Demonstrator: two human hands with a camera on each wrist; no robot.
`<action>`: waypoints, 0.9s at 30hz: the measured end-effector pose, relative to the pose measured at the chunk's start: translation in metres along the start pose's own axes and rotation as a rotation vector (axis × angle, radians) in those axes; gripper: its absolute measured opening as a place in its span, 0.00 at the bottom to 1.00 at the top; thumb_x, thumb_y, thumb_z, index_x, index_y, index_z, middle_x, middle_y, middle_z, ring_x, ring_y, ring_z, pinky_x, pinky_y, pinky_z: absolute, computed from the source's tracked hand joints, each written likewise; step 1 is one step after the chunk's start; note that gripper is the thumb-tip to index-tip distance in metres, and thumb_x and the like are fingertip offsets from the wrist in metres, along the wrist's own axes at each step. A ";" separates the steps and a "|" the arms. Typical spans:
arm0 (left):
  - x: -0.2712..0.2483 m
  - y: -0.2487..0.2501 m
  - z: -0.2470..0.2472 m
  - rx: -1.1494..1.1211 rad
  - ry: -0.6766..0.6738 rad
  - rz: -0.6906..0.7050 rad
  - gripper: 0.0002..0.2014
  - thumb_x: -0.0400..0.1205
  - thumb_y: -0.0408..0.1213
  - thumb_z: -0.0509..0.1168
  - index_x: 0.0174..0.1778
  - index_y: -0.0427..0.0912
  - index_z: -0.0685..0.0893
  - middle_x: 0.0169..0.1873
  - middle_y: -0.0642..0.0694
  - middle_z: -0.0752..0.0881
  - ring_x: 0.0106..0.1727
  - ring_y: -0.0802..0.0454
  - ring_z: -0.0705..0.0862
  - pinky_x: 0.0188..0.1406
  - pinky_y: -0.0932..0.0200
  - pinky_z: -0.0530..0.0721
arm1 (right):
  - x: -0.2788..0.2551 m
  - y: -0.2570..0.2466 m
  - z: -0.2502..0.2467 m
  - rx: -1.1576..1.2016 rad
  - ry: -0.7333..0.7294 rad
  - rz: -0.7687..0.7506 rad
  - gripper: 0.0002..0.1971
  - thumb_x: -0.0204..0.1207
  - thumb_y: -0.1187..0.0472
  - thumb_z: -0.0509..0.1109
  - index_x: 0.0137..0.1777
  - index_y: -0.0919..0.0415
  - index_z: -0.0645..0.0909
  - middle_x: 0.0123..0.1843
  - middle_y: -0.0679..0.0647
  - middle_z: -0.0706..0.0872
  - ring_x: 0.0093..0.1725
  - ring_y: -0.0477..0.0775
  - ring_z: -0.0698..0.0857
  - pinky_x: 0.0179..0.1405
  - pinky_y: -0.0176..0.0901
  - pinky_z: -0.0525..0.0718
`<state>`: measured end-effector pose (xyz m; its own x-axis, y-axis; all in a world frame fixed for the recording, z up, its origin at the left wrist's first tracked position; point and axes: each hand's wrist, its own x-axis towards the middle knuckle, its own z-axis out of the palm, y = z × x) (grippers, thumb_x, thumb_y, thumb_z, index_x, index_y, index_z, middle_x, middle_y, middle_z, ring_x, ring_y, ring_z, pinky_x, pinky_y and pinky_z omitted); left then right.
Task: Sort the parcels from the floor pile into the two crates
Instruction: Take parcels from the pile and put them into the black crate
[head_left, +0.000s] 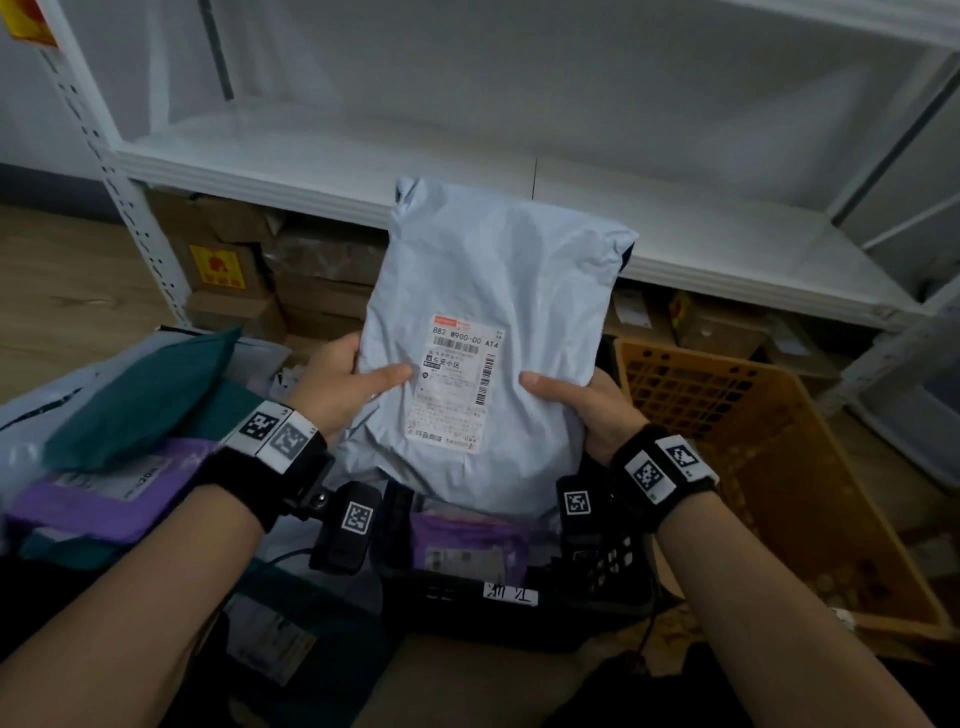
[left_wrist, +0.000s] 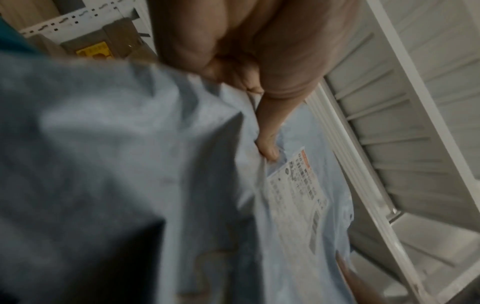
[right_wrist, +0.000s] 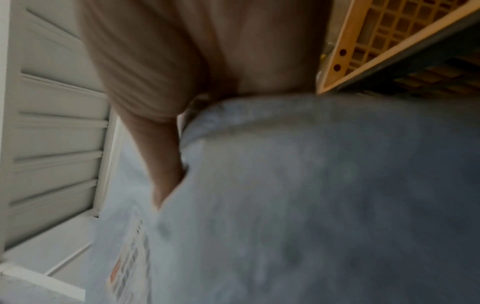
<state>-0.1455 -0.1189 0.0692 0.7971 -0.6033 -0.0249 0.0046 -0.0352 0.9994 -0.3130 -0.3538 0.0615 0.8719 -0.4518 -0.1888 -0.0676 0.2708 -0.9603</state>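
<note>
Two hands are holding one pale grey poly mailer (head_left: 498, 291) upright at the centre of the head view, its printed side facing the wearer. The left hand (head_left: 337, 384) is clamping the mailer's left edge, thumb lying across the front beside the shipping label (head_left: 460, 384) and the other fingers going behind; the right hand (head_left: 582, 410) is doing the same on the right edge, its grip closing on the plastic with the thumb in front. That two-sided hold is keeping the soft bag flat and the label unfolded, probably so the address can be read before a crate is chosen. In the left wrist view the thumb (left_wrist: 267, 144) is pressing a crease into the bag just beside the label (left_wrist: 298, 195); the right wrist view is blurred, showing mostly grey plastic (right_wrist: 311, 195) and a corner of the lattice wall.

The mailer is hanging above the black crate (head_left: 519, 608) at lower centre, which is carrying a handwritten tag and already holding a purple parcel (head_left: 467, 545). The orange crate (head_left: 737, 415) is standing at right, its mesh floor looking bare. The remaining pile, with a teal mailer (head_left: 140, 400) on a purple one (head_left: 98, 504), is lying at left. White shelving (head_left: 311, 156) is spanning the upper frame, with cardboard boxes (head_left: 223, 270) stored beneath.
</note>
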 end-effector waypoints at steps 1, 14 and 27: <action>0.002 -0.004 0.002 0.040 -0.030 0.000 0.19 0.76 0.33 0.74 0.63 0.37 0.83 0.55 0.42 0.89 0.55 0.48 0.89 0.56 0.47 0.87 | 0.002 -0.002 -0.007 -0.001 0.055 -0.024 0.27 0.65 0.62 0.87 0.65 0.61 0.86 0.63 0.60 0.91 0.62 0.63 0.90 0.57 0.55 0.90; 0.000 -0.103 0.008 0.893 -0.392 -0.262 0.32 0.86 0.44 0.62 0.84 0.39 0.58 0.78 0.39 0.72 0.75 0.44 0.75 0.72 0.53 0.74 | 0.047 0.045 -0.069 -0.208 0.486 0.264 0.12 0.73 0.70 0.80 0.54 0.62 0.86 0.54 0.61 0.90 0.40 0.55 0.89 0.33 0.46 0.86; 0.003 -0.120 0.007 0.817 -0.405 -0.190 0.30 0.84 0.33 0.62 0.83 0.45 0.61 0.68 0.41 0.83 0.69 0.47 0.80 0.68 0.50 0.78 | 0.139 0.170 0.001 -1.370 -0.148 0.451 0.71 0.58 0.33 0.84 0.85 0.36 0.29 0.88 0.56 0.27 0.87 0.65 0.31 0.79 0.84 0.55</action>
<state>-0.1482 -0.1217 -0.0509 0.5545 -0.7565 -0.3467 -0.4357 -0.6189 0.6535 -0.2025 -0.3700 -0.1275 0.6869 -0.4366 -0.5810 -0.6726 -0.6848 -0.2805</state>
